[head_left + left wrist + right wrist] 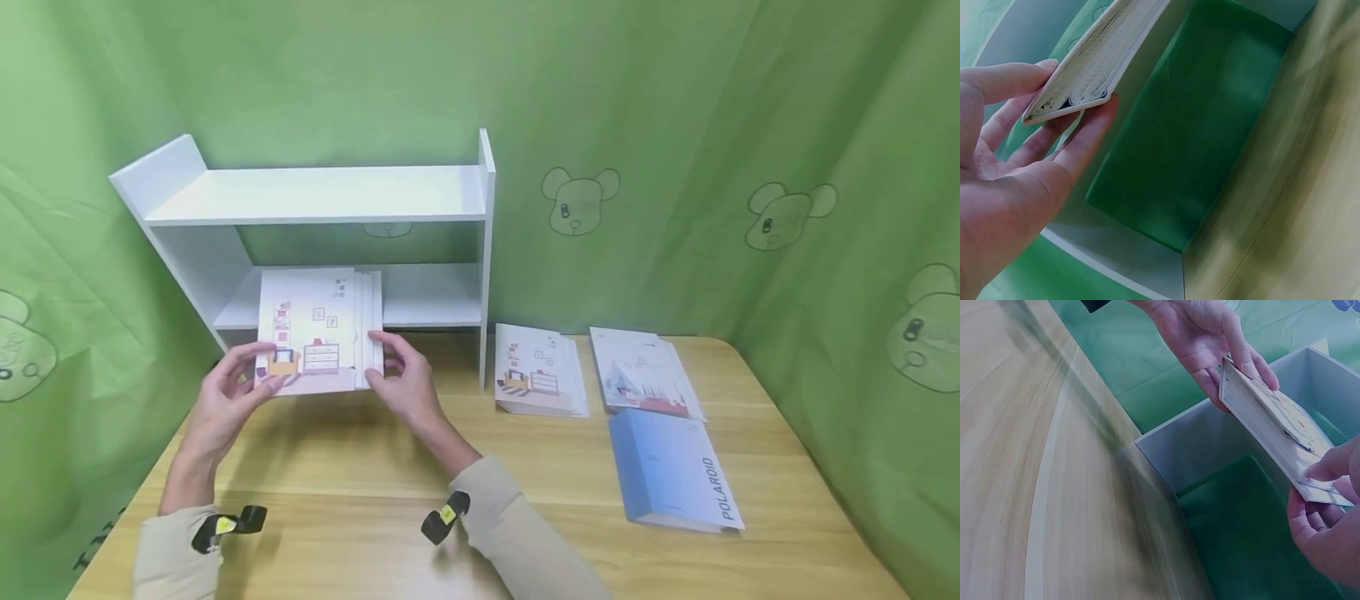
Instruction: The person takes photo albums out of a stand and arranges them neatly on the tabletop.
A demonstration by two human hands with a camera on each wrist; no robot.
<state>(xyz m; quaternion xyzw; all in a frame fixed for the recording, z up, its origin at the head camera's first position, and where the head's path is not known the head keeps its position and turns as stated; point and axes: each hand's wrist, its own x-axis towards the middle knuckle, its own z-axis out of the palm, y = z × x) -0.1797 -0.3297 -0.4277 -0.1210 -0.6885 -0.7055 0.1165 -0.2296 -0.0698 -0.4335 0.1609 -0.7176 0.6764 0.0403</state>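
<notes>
Both hands hold a white photo album (315, 333) with a printed room scene of drawers and an armchair on its cover. The left hand (228, 392) grips its left edge, thumb over the cover and fingers beneath. On the right edge, the right hand (405, 379) pinches the album between thumb and fingers. The left wrist view shows the thick page block of the album (1085, 75). In the head view the album overlaps the lower board (435, 304) of a white shelf unit (315, 196); whether it touches the board I cannot tell.
To the right of the shelf unit, a similar white album (536, 367) lies on the wooden table (360, 517). Beyond it are another white album (637, 371) and a blue album (675, 467) marked POLAROID. A green curtain (675, 108) surrounds the table.
</notes>
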